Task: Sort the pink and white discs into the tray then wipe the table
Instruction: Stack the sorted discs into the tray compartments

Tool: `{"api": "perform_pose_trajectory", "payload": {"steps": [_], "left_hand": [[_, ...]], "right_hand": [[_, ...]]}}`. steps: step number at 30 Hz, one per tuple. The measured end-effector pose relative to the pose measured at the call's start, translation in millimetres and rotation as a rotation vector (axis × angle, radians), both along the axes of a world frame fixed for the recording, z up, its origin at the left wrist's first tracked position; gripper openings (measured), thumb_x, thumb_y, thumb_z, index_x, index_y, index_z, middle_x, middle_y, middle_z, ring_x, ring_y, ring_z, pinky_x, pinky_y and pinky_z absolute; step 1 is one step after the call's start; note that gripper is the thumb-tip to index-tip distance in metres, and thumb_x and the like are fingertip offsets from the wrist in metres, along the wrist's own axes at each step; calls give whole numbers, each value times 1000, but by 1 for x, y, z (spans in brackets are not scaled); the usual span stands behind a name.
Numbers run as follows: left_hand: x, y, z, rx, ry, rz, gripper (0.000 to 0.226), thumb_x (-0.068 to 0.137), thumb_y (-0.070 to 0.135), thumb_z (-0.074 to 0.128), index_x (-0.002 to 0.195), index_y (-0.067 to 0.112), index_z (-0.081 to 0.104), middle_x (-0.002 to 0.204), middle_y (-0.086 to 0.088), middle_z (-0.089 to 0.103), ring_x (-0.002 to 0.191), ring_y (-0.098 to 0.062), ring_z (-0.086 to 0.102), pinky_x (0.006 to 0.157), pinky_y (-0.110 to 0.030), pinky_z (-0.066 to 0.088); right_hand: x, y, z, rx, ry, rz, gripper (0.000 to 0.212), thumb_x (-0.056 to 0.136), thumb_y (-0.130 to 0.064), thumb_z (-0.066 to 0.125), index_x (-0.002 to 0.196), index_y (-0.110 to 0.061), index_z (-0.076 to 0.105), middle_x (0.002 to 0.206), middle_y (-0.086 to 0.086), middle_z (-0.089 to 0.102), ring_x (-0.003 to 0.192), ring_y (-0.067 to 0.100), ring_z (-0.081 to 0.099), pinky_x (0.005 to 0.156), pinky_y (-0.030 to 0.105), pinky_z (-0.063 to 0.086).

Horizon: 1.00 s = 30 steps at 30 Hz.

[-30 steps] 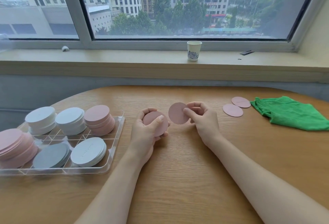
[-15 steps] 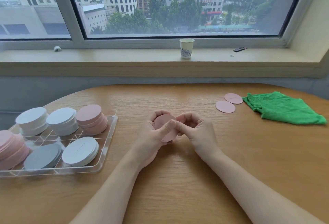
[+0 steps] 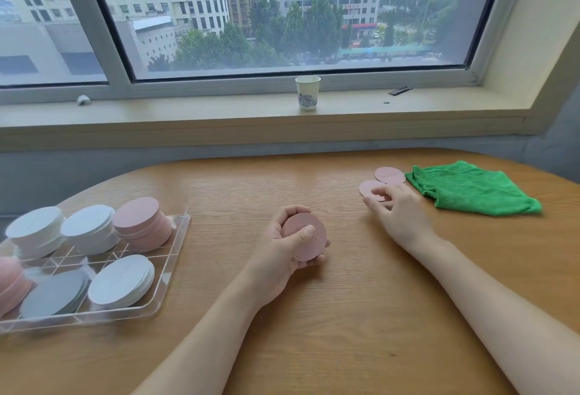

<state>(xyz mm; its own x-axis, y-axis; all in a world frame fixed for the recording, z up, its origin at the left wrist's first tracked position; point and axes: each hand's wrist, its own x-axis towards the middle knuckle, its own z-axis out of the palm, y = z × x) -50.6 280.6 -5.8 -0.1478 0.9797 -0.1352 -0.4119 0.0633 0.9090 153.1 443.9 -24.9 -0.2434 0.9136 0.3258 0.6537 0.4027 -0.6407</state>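
Left hand (image 3: 282, 247) grip around flat round pink discs (image 3: 306, 237); right hand (image 3: 398, 209) loose, ungrasping.

one view only, worn on the person's head, wide-angle, looking forward and down across the wooden table (image 3: 314, 316) toward the window (image 3: 298, 17) at 12 o'clock. both forearms run in from the bottom edge, so the lens sits close above them. the left hand (image 3: 282, 244) lies near frame centre, the right hand (image 3: 398, 212) toward 1 o'clock. the clear tray (image 3: 169, 256) is cut off by the frame edge at 9 o'clock; the green cloth (image 3: 470, 190) lies at 2 o'clock. straight lines such as the sill (image 3: 219, 118) bow toward the edges. with no second view, no part of the scene is shared.
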Motion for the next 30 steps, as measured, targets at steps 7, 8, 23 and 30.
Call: {"api": "perform_pose_trajectory", "payload": {"steps": [7, 8, 23, 30], "left_hand": [[35, 30, 3, -11, -16, -19, 26, 99, 2, 64, 122, 13, 57, 128, -23, 58, 96, -37, 73, 71, -39, 62], [37, 32, 3, -9, 2, -22, 27, 99, 2, 64, 122, 13, 57, 131, -25, 57, 96, -37, 73, 72, -39, 62], [38, 37, 0, 32, 13, -62, 29, 98, 1, 65, 122, 13, 58, 121, -19, 62, 100, -40, 73, 69, -37, 62], [40, 43, -3, 49, 72, -77, 30, 97, 3, 67, 124, 14, 58, 133, -28, 59, 107, -45, 71, 70, -38, 61]], "right_hand": [[5, 45, -4, -113, -148, -101, 63, 83, -62, 68, 127, -17, 64, 134, 10, 56, 126, 29, 45, 105, 44, 41], [3, 46, -4, -118, -181, -108, 64, 82, -65, 68, 127, -20, 64, 135, 9, 55, 127, 30, 44, 105, 44, 40], [16, 46, 15, -295, 199, 42, 40, 76, -16, 86, 111, -21, 68, 99, -2, 69, 85, 8, 63, 77, 17, 48], [42, 80, 51, -297, 150, -35, 19, 76, -20, 87, 90, -19, 74, 83, -6, 71, 78, 7, 64, 68, 19, 45]]}}
